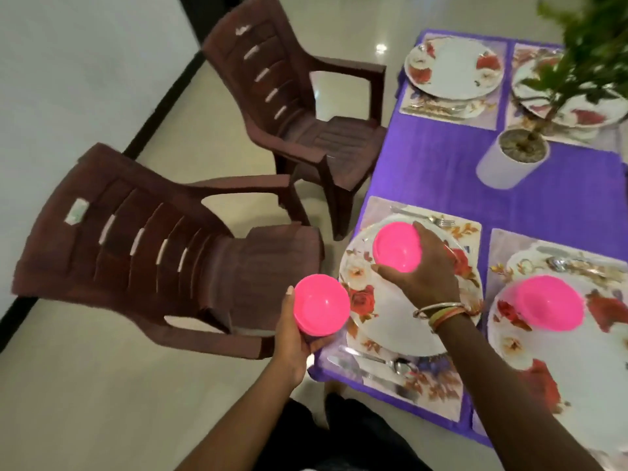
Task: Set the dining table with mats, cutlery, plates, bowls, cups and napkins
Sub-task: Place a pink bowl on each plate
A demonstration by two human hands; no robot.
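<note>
The right grip [424,266], fingers curled round a tilted pink bowl [396,246], holds it over the floral plate [390,328] near the worktop [424,158] edge, while the left grip [292,338] cups stacked pink bowls [321,304] beyond that edge, where any slackening would likely drop them onto the floor [136,402].

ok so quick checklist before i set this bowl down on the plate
1. Right hand grips the pink bowl: ok.
2. Pink bowl is above the near plate: ok.
3. Pink bowl already touching that plate: cannot tell.
4. Fork and spoon lie on the mat, off the plate: ok.
5. Left hand holds the spare bowl: ok.
6. Far plate has a bowl: not ok, it is bare.
</note>
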